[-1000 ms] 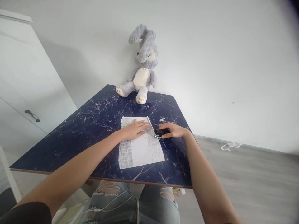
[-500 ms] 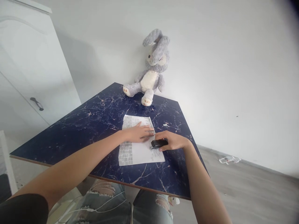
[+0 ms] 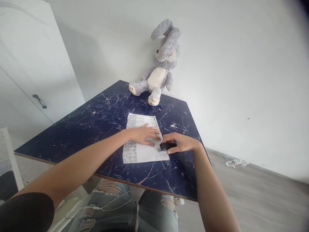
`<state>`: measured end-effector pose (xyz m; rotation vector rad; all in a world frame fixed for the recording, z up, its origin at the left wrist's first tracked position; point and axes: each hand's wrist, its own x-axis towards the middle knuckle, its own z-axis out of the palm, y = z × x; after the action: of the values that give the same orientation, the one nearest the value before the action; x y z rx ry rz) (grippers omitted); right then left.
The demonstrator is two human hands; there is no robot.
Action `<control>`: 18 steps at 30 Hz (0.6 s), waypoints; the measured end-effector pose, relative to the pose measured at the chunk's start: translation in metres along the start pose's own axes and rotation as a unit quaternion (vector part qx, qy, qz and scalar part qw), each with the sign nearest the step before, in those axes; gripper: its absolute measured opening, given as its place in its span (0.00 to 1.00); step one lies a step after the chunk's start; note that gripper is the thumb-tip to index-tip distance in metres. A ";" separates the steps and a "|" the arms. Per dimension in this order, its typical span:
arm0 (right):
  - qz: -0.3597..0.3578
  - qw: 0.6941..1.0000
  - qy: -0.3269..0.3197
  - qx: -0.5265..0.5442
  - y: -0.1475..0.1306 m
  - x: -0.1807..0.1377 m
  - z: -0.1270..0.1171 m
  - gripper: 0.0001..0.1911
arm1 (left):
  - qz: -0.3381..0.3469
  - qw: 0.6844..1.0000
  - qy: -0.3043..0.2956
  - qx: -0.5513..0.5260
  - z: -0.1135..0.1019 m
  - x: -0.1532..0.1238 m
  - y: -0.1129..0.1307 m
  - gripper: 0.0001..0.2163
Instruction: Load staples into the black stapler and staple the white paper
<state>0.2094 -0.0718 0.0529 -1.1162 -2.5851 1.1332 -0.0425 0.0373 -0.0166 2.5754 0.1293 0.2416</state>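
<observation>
A printed white sheet of paper (image 3: 140, 154) lies on the dark blue marble-patterned table (image 3: 96, 125). My left hand (image 3: 143, 134) rests flat on the sheet with its fingers stretched out, pressing it down. My right hand (image 3: 182, 142) is closed around a small black stapler (image 3: 166, 146) at the paper's right edge, close to the fingertips of my left hand.
A grey and cream plush rabbit (image 3: 160, 62) sits at the table's far edge against the white wall. A small pale scrap (image 3: 173, 126) lies on the table beyond my right hand. A white cabinet (image 3: 31, 74) stands at the left. A crumpled plastic bottle (image 3: 235, 163) lies on the floor.
My right hand has slid the stapler along the paper's right edge, nearer to me than a second ago. My left hand stays flat on the sheet. The camera has shifted.
</observation>
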 end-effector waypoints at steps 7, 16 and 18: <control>0.074 0.985 0.146 0.046 -0.007 0.023 0.014 0.28 | -0.005 1.000 0.008 0.013 0.003 0.001 -0.002 0.22; 0.163 0.960 0.187 -0.128 -0.016 0.048 0.034 0.22 | -0.013 0.997 -0.038 0.059 0.002 0.001 0.000 0.26; 0.181 0.950 0.195 -0.164 -0.017 0.050 0.036 0.21 | -0.012 0.997 -0.035 0.064 0.003 0.002 0.000 0.26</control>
<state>0.1500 -0.0676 0.0294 -1.7378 -2.3581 0.4561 -0.0397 0.0359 -0.0192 2.7039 0.1532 0.1376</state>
